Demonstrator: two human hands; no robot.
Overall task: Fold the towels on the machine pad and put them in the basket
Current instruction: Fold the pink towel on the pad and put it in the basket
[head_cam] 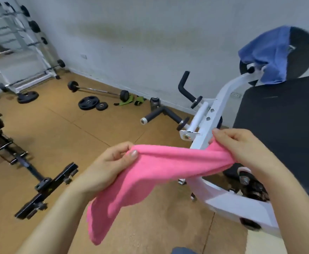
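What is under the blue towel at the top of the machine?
The blue towel drapes over a round black pad and the white frame arm's top. The pad's left part and its mounting are covered.

Gym. Barbell and loose plates lie on the brown floor, far beyond the left-hand fingers. Rack of barbells stands in the corner. White machine with black pad just behind the right-hand fingers.
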